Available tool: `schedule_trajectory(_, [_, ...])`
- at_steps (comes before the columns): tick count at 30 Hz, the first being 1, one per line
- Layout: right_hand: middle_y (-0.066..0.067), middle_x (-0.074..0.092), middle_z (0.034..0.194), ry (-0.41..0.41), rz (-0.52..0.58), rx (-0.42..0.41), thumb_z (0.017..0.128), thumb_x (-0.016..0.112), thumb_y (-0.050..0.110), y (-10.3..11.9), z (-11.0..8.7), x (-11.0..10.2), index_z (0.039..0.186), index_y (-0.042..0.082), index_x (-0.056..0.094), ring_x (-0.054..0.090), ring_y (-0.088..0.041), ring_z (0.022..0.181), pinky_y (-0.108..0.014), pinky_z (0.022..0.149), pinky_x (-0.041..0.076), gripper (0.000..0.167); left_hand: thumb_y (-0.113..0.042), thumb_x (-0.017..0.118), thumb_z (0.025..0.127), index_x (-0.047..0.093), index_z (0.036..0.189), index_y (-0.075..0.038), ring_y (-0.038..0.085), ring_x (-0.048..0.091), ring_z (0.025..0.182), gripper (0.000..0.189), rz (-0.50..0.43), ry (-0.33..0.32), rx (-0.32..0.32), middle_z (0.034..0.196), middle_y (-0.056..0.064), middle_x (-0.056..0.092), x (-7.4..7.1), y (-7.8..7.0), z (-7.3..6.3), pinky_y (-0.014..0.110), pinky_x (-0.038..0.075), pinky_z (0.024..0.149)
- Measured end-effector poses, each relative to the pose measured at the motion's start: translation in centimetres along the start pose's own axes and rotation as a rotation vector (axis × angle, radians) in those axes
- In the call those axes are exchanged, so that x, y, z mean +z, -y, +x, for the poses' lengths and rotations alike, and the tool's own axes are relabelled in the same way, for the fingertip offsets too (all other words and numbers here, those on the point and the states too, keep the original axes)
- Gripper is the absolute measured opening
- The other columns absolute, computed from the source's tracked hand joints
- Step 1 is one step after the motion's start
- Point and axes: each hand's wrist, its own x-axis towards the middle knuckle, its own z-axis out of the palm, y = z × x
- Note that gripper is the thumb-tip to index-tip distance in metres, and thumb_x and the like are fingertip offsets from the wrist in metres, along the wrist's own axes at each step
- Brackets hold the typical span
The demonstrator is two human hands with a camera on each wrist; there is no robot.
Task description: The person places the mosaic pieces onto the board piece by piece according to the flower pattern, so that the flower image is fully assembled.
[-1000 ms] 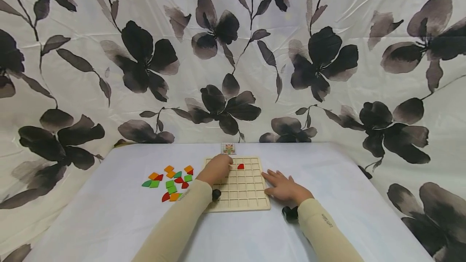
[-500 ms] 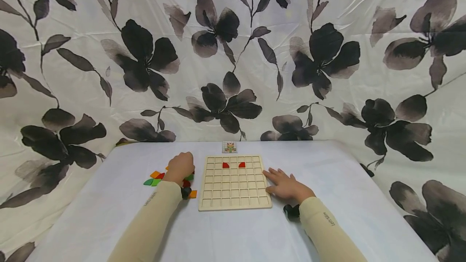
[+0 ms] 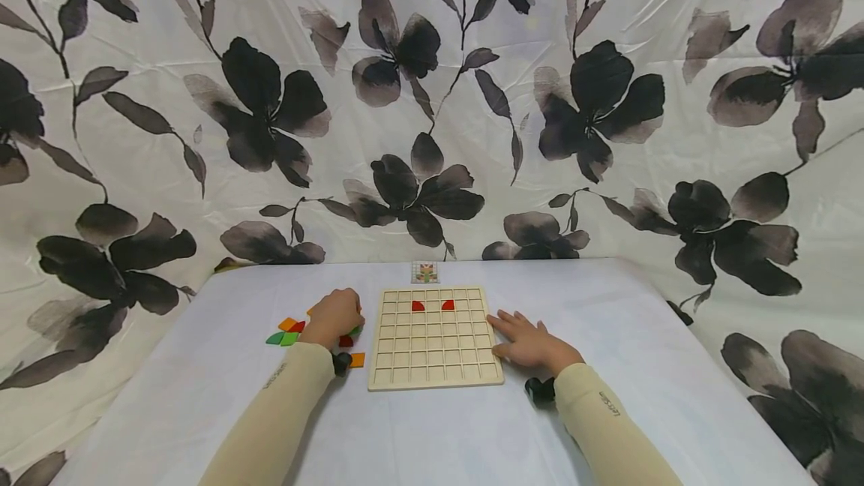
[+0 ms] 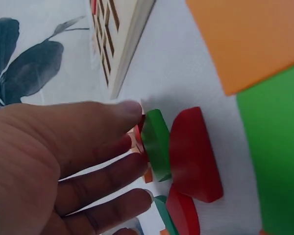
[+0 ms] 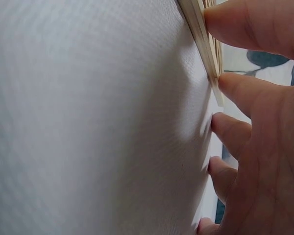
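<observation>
My left hand [image 3: 332, 316] is over the coloured flat pieces at left. In the left wrist view its thumb and index fingertips meet the edge of a small red piece [image 4: 139, 131]; whether they pinch it is hidden. Just beyond those fingers stand a green piece [image 4: 156, 144] and a larger red piece [image 4: 193, 156]. Fingers spread, my right hand [image 3: 529, 343] rests on the cloth, touching the right edge of a wooden grid board [image 3: 427, 377] with thumb and index finger. Two red quarter-circle pieces [image 3: 418, 306] sit in cells of the board's second row.
Behind the board lies a small picture card [image 3: 425, 272]. An orange square [image 3: 358, 360] and a green piece [image 3: 289, 338] lie among several others at left. White cloth [image 3: 432, 441] covers the table, with a flowered curtain [image 3: 499, 193] behind.
My left hand has left the board, uncovering a second red quarter-circle there, and moved left to the loose pieces. Since half a second ago it shifted slightly. The right hand stays at the board's edge.
</observation>
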Motion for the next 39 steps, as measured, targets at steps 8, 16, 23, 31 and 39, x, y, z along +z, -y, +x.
schedule_trajectory(8, [-0.005, 0.024, 0.161, 0.008, -0.007, 0.008, 0.092, 0.053, 0.04, 0.0, 0.0, 0.0, 0.152, 0.024, 0.031, 0.015, -0.035, 0.149, -0.068, 0.113, 0.006, 0.066, -0.016, 0.071, 0.086, 0.063, 0.093, -0.003, 0.023, 0.055, 0.071, 0.017, -0.049, 0.009, -0.008, 0.079, 0.008, 0.06, 0.4, 0.0, 0.1, 0.028, 0.047, 0.062])
schedule_trajectory(16, [-0.005, 0.025, 0.161, 0.005, -0.008, 0.0, 0.092, 0.053, 0.04, 0.2, -0.1, 0.1, 0.152, 0.023, 0.032, 0.016, -0.035, 0.149, -0.068, 0.113, 0.006, 0.065, -0.018, 0.072, 0.083, 0.061, 0.1, 0.0, 0.023, 0.055, 0.071, 0.027, -0.087, 0.018, -0.029, 0.081, 0.01, 0.059, 0.9, 0.1, 0.0, 0.027, 0.047, 0.06])
schedule_trajectory(23, [-0.005, 0.024, 0.161, 0.005, -0.002, -0.001, 0.093, 0.053, 0.039, 0.1, 0.0, 0.1, 0.152, 0.024, 0.031, 0.015, -0.036, 0.149, -0.068, 0.113, 0.006, 0.065, -0.021, 0.073, 0.082, 0.059, 0.099, -0.002, 0.023, 0.055, 0.071, 0.029, -0.118, 0.046, -0.049, 0.082, 0.01, 0.059, 1.3, 0.2, 0.1, 0.027, 0.044, 0.057])
schedule_trajectory(31, [-0.006, 0.023, 0.161, 0.008, -0.008, -0.004, 0.093, 0.053, 0.039, -0.1, 0.0, -0.1, 0.153, 0.023, 0.03, 0.014, -0.036, 0.149, -0.068, 0.113, 0.005, 0.066, -0.022, 0.073, 0.081, 0.06, 0.096, -0.003, 0.023, 0.055, 0.073, 0.027, -0.15, 0.057, -0.035, 0.081, 0.01, 0.059, 1.0, 0.2, 0.2, 0.027, 0.045, 0.059])
schedule_trajectory(39, [-0.005, 0.024, 0.161, -0.001, -0.003, -0.005, 0.093, 0.053, 0.04, -0.1, -0.1, -0.1, 0.152, 0.025, 0.031, 0.014, -0.035, 0.15, -0.067, 0.114, 0.005, 0.065, -0.021, 0.073, 0.082, 0.064, 0.102, -0.003, 0.023, 0.055, 0.074, 0.028, -0.101, 0.04, 0.018, 0.084, 0.009, 0.061, 0.7, -0.7, 0.0, 0.028, 0.046, 0.061])
